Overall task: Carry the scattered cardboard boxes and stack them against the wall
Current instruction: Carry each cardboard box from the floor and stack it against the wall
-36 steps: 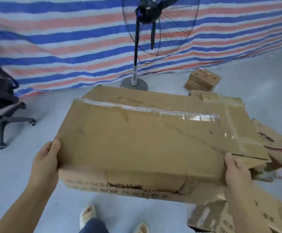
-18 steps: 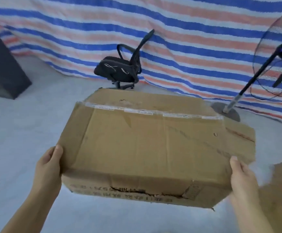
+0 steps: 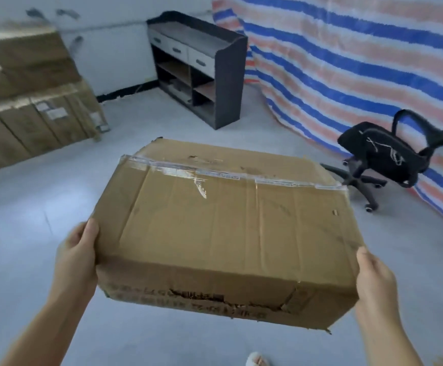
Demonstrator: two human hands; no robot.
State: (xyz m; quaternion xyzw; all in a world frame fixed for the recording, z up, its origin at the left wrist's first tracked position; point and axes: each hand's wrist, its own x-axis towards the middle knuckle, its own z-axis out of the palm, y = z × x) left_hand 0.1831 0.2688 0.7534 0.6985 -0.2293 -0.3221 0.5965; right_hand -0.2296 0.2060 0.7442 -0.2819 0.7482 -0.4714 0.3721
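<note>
both hands carry one cardboard box (image 3: 231,228) in the air, near and centre. the left hand (image 3: 76,256) clasps its left end, thumb on top, fingers hidden beneath; the right hand (image 3: 376,276) clasps the right end likewise. print on the near side is too blurred to read. one office chair (image 3: 381,154) stands right, a stack of boxes (image 3: 32,101) far left, one dark shelf unit (image 3: 199,67) farther back.

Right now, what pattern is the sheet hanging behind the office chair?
Blue, orange-red and white stripes on the sheet, clearest in the head view.
</note>
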